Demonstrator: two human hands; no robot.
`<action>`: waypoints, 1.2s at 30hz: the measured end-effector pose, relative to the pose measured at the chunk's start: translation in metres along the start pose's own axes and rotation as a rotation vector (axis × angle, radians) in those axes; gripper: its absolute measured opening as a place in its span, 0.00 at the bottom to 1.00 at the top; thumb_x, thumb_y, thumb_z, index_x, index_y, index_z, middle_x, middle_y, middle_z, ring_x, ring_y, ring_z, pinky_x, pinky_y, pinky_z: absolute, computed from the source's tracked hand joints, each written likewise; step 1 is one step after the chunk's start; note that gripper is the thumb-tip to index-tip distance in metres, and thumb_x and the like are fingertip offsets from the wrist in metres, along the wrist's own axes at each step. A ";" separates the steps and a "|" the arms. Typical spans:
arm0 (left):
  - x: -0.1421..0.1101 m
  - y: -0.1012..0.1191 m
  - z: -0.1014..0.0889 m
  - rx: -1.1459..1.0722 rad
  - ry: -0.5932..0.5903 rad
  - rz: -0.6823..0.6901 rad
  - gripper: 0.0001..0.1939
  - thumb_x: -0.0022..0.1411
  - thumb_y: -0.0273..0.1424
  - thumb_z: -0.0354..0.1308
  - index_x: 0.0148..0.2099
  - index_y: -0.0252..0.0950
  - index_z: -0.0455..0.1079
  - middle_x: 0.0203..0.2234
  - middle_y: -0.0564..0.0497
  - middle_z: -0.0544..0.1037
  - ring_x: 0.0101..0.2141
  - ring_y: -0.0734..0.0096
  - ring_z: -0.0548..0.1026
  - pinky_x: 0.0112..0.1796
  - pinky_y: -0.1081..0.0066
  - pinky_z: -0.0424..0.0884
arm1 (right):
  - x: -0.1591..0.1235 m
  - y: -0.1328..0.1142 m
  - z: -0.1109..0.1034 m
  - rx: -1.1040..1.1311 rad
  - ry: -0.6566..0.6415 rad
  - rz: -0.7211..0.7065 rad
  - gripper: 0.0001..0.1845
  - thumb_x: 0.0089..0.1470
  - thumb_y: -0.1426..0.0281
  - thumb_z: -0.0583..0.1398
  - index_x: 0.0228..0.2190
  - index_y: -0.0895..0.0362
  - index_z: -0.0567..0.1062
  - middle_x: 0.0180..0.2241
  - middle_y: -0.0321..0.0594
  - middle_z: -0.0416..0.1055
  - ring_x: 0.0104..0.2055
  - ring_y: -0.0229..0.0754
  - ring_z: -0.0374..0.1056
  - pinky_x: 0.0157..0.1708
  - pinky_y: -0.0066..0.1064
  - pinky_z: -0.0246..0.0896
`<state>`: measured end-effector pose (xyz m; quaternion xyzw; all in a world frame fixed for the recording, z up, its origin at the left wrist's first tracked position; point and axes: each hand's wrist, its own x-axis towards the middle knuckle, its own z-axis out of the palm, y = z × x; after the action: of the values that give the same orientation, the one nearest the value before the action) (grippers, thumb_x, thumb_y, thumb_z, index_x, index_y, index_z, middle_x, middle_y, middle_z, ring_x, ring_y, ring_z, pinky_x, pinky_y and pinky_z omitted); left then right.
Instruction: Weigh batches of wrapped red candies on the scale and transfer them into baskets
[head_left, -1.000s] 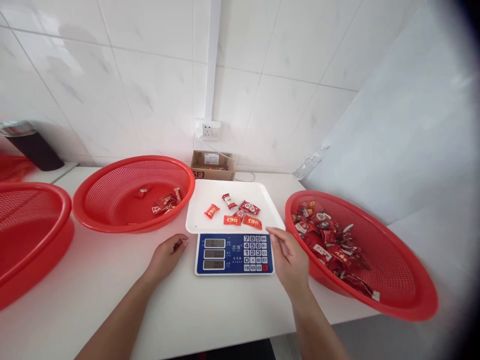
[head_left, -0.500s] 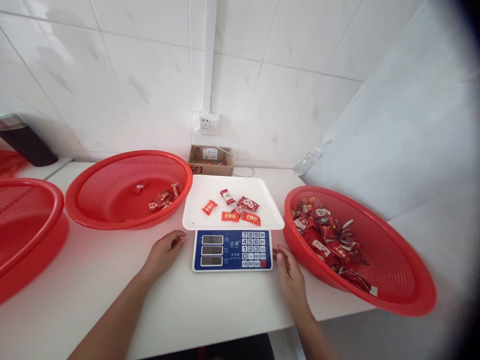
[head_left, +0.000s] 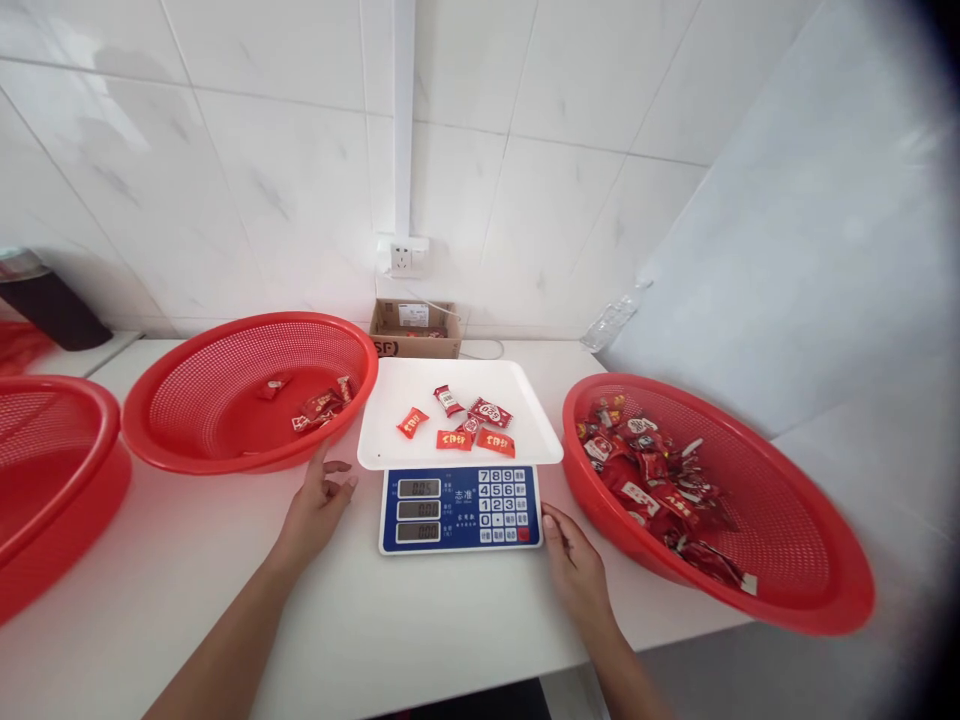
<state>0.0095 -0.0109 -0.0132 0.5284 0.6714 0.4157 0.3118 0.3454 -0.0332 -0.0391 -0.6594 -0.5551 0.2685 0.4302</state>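
A blue-faced scale (head_left: 459, 508) with a white pan (head_left: 390, 440) stands on the white counter. Several red wrapped candies (head_left: 465, 425) lie on the pan. My left hand (head_left: 315, 505) rests on the counter just left of the scale, fingers spread, holding nothing. My right hand (head_left: 574, 570) lies flat by the scale's right front corner, fingers loosely together, empty. A red basket (head_left: 795, 600) to the right holds a heap of red candies (head_left: 656, 480). Another red basket (head_left: 172, 450) to the left holds a few candies (head_left: 319, 405).
A third red basket (head_left: 45, 520) sits at the far left edge. A small cardboard box (head_left: 415, 330) stands behind the scale under a wall socket (head_left: 405, 258). A dark container (head_left: 45, 300) is at the back left. A tilted white panel (head_left: 787, 250) leans on the right.
My right hand has drawn back from the pan's edge to the counter beside the scale. My left hand has uncurled and spread its fingers. The view has shifted slightly.
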 end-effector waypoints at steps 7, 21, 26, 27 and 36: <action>0.001 0.002 0.001 -0.090 0.127 0.014 0.35 0.53 0.42 0.53 0.60 0.46 0.41 0.47 0.47 0.66 0.26 0.77 0.71 0.28 0.70 0.70 | 0.000 0.002 -0.001 -0.016 -0.012 -0.010 0.22 0.53 0.56 0.51 0.42 0.57 0.73 0.44 0.45 0.72 0.46 0.46 0.67 0.46 0.38 0.63; -0.017 0.078 0.000 0.437 0.305 0.627 0.10 0.59 0.35 0.48 0.38 0.39 0.68 0.37 0.47 0.74 0.41 0.65 0.71 0.42 0.66 0.66 | 0.001 0.001 -0.003 0.053 -0.013 -0.064 0.20 0.53 0.58 0.52 0.40 0.55 0.74 0.41 0.43 0.74 0.42 0.46 0.70 0.41 0.37 0.67; 0.017 0.117 0.015 0.548 0.034 0.448 0.19 0.60 0.42 0.44 0.49 0.40 0.64 0.48 0.46 0.69 0.49 0.59 0.65 0.46 0.61 0.64 | 0.001 0.002 -0.004 0.085 -0.007 -0.078 0.18 0.53 0.60 0.53 0.40 0.55 0.74 0.41 0.43 0.74 0.43 0.46 0.70 0.41 0.36 0.67; 0.023 0.120 0.019 0.568 -0.020 0.406 0.21 0.60 0.43 0.44 0.50 0.39 0.63 0.48 0.45 0.69 0.49 0.58 0.65 0.46 0.60 0.64 | 0.001 0.002 -0.005 0.101 -0.008 -0.081 0.18 0.53 0.60 0.53 0.40 0.55 0.74 0.41 0.43 0.74 0.43 0.46 0.70 0.41 0.36 0.67; 0.027 0.141 0.054 0.492 -0.187 0.363 0.21 0.59 0.45 0.43 0.50 0.41 0.63 0.42 0.47 0.72 0.36 0.66 0.73 0.37 0.67 0.69 | 0.001 -0.001 -0.006 0.163 -0.030 -0.091 0.17 0.54 0.61 0.52 0.41 0.54 0.73 0.42 0.42 0.73 0.44 0.45 0.69 0.43 0.36 0.66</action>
<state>0.1125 0.0414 0.0876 0.7352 0.6148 0.2392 0.1556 0.3503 -0.0339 -0.0353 -0.5923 -0.5672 0.3027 0.4857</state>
